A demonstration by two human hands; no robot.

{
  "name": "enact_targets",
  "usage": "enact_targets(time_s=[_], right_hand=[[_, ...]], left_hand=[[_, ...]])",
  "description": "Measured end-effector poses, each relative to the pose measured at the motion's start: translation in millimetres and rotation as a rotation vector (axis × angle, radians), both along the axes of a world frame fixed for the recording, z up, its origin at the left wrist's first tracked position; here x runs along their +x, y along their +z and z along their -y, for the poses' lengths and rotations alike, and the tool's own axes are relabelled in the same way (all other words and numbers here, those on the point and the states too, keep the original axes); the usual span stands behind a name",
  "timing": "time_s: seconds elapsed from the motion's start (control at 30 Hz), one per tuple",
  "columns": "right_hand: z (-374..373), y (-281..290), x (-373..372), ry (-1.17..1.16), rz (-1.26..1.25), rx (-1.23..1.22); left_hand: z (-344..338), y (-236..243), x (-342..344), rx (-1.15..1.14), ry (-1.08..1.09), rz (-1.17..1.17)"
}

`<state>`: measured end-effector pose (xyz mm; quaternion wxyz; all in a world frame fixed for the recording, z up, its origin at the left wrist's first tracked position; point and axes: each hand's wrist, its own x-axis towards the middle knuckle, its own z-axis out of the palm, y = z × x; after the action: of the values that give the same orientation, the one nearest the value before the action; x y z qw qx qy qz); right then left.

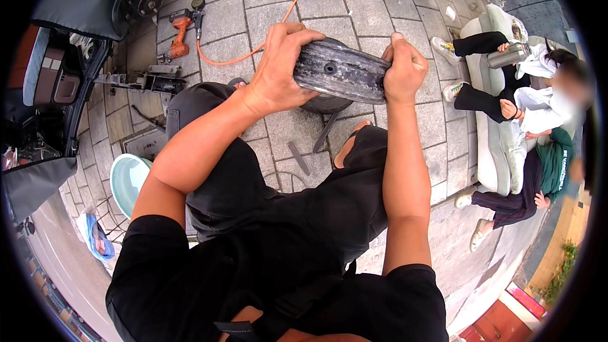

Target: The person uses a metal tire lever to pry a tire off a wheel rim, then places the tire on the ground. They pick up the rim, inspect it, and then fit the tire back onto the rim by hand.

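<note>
Top: black short-sleeved shirt [190,278], loose fit, sleeves ending above the elbows.
Sleeves: plain hems, no print showing.
Forearms: bare, both of them, no watch or band in sight.
Left hand [278,66]: no glove, no ring that shows.
Right hand [402,69]: bare too, no glove.
Trousers [228,177]: dark grey to black, loose cloth, creased over the thighs.
Knees: cloth bunched there; one gap near the right knee shows bare leg.
Strap [278,316]: dark band with a buckle low on the chest.
</note>
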<state>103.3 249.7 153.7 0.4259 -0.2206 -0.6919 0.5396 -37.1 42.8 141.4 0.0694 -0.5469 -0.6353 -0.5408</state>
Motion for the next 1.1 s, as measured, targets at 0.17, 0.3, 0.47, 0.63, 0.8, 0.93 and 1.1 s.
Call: enact_targets(time_s=[0.17, 0.3, 0.47, 0.63, 0.8, 0.93, 1.1], right_hand=[[-2, -9, -4, 0.009, -0.002, -0.028], [0, -8, -7, -0.003, 0.023, -0.06], [5, -4, -10, -0.024, -0.011, -0.045], [-2, 16, -6, -0.014, 0.178, -0.046], [7, 40, -16, 0.122, 0.54, -0.107], [6, 31, -23, 0.183, 0.533, -0.147], [5, 47, -10, -0.028, 0.171, -0.044]], left_hand=[[3, -1, 1, -0.017, 0.016, 0.008], [6, -1, 1, -0.041, 0.025, 0.016], [11, 1, -6, -0.092, 0.009, -0.044], [12, 14, -21, -0.212, -0.202, 0.047], [16, 3, -17, -0.442, -0.434, 0.61], [2, -11, -11, -0.512, -0.167, 0.726], [-8, 5, -23, -0.34, 0.038, 1.331]])
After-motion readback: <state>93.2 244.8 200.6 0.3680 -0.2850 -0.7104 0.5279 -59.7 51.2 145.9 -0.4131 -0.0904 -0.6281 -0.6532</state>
